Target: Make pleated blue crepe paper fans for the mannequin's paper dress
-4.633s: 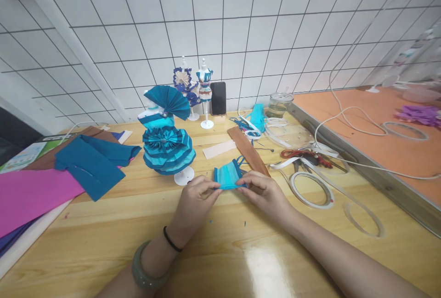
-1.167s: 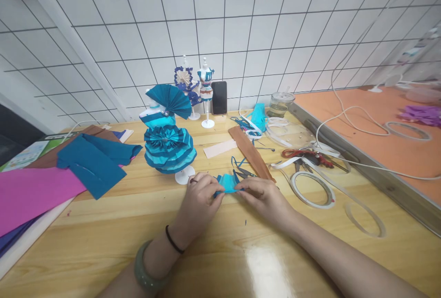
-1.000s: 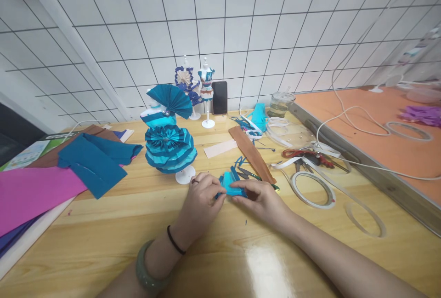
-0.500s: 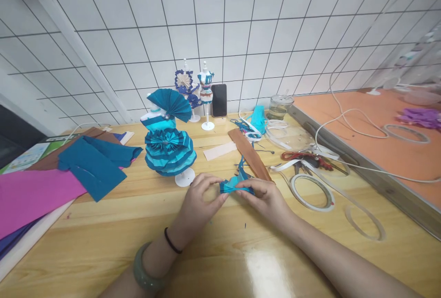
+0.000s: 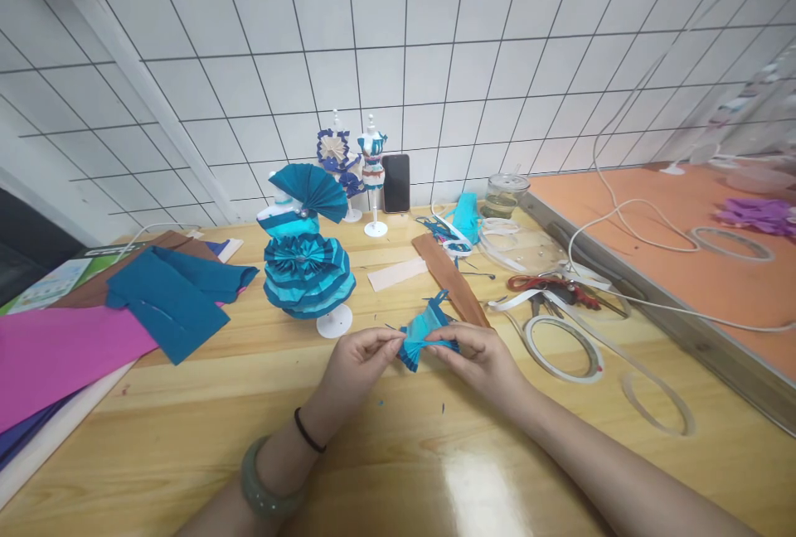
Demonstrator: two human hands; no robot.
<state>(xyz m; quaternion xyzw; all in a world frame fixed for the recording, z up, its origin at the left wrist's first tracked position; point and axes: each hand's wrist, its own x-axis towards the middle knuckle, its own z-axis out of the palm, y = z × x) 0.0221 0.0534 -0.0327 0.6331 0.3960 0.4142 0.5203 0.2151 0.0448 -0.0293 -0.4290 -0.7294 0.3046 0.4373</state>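
Observation:
A small pleated piece of blue paper point(image 5: 420, 331) is held between both hands above the wooden table. My left hand point(image 5: 366, 355) pinches its left edge with thumb and forefinger. My right hand point(image 5: 476, 350) grips its right part the same way. Part of the folds is hidden behind the right fingers. Just beyond the left hand stands a mannequin in a layered blue paper dress point(image 5: 308, 272), with a darker pleated fan point(image 5: 314, 191) at its shoulder.
Two smaller mannequins and a phone point(image 5: 396, 183) stand by the tiled wall. Brown paper point(image 5: 452, 280), scissors point(image 5: 553, 284) and a tape roll point(image 5: 563, 349) lie beyond and right of the hands. Folded teal paper point(image 5: 177, 297) is at left, an orange surface point(image 5: 659, 214) at right.
The left fingers have closed into a tighter pinch at the paper's edge. The pleated paper has spread, its folds now fanning downward. The right hand is nearly unmoved.

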